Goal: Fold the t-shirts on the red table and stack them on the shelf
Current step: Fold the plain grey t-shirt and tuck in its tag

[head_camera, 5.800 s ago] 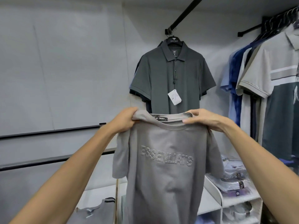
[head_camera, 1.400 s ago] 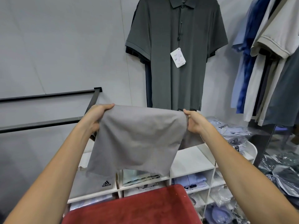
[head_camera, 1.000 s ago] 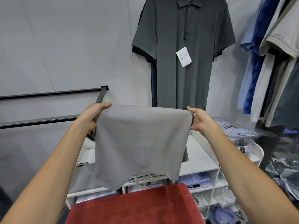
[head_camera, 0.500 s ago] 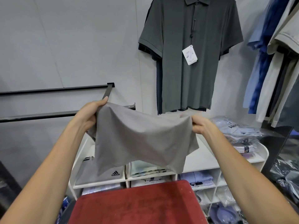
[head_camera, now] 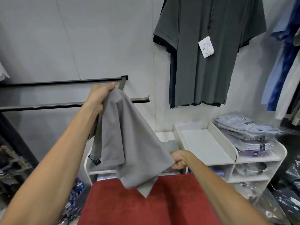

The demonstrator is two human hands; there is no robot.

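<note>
A partly folded grey t-shirt (head_camera: 129, 143) hangs in the air above the far end of the red table (head_camera: 146, 205). My left hand (head_camera: 99, 96) grips its upper corner, raised high. My right hand (head_camera: 179, 161) grips the opposite corner, low and just above the table's far edge. The cloth slopes steeply from upper left to lower right, its bottom tip dangling over the red surface. Behind it stands the white shelf unit (head_camera: 211, 151), whose top middle compartment holds nothing.
Bagged folded shirts (head_camera: 246, 127) fill the shelf's right compartment, and more lie in the cubbies below. A dark grey polo (head_camera: 209, 51) hangs on the wall. Black wall rails (head_camera: 48, 104) run left. Hanging shirts (head_camera: 285, 62) crowd the right edge.
The shirt was held level by both hands. Now my left hand has risen and my right hand has dropped toward the table, tilting the cloth steeply.
</note>
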